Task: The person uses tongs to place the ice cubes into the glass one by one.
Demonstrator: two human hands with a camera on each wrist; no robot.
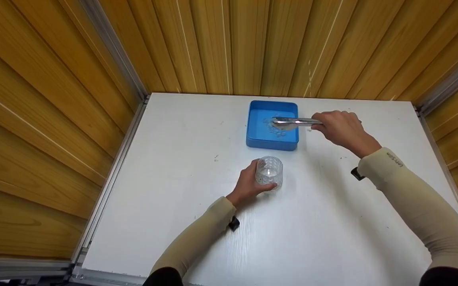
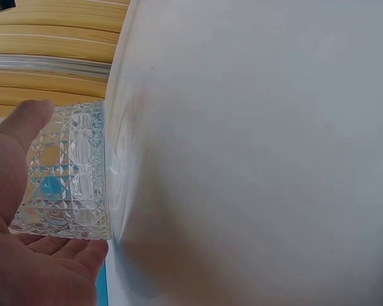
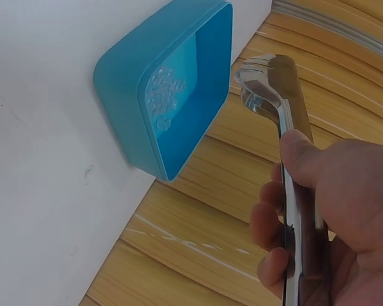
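Observation:
My right hand (image 1: 342,127) grips metal tongs (image 1: 304,121) by the handles, and their tips are over the blue square box (image 1: 271,144). In the right wrist view the tips of the tongs (image 3: 287,121) look nearly closed; I cannot tell whether a clear piece sits between them. Small clear pieces (image 3: 164,92) lie on the floor of the box. Nearer to me, my left hand (image 1: 248,183) holds a clear patterned glass (image 1: 269,171) upright on the table, thumb on the near side. The left wrist view shows the cut-pattern glass (image 2: 67,169) between thumb and fingers.
The white table (image 1: 165,167) carries the box and glass, with small dark marks on its surface. Wood-patterned panels (image 1: 245,47) rise behind and at both sides. Metal rails (image 1: 113,159) run along the left edge.

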